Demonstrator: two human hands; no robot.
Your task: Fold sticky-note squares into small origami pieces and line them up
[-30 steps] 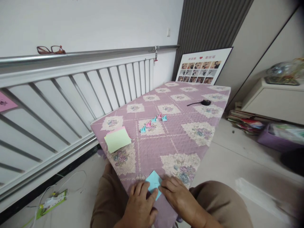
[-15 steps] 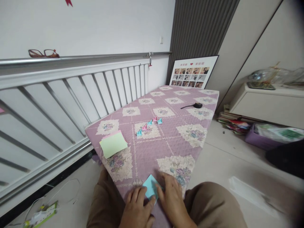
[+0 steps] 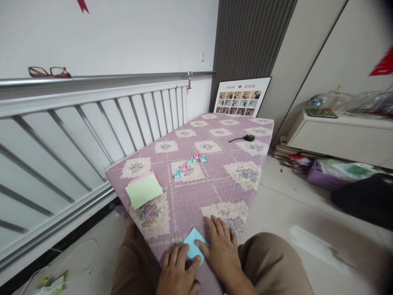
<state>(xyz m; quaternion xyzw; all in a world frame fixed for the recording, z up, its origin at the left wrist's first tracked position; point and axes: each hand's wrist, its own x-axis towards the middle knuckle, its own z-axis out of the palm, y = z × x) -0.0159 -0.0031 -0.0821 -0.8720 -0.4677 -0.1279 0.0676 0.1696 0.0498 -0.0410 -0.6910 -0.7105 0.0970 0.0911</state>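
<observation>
Blue paper (image 3: pixel 194 247): lay flat at the near edge of the quilted table (image 3: pixel 215 180).
Left hand (image 3: pixel 178 273): fingers spread, pinning its near corner.
Right hand (image 3: pixel 221 253): flat, unclenched, pressing its right edge so a crease would hold.
Folded pieces (image 3: pixel 190 162): lined up mid-table, well clear.

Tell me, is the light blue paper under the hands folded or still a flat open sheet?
Folded, it seems: the light blue paper square shows a crease line; both hands, left hand and right hand, press it flat.

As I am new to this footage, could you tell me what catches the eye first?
Both hands, left hand and right hand, press a light blue paper onto the near corner of a purple floral quilted cover. Farther along lie small folded paper pieces and a sticky-note pad.
</observation>
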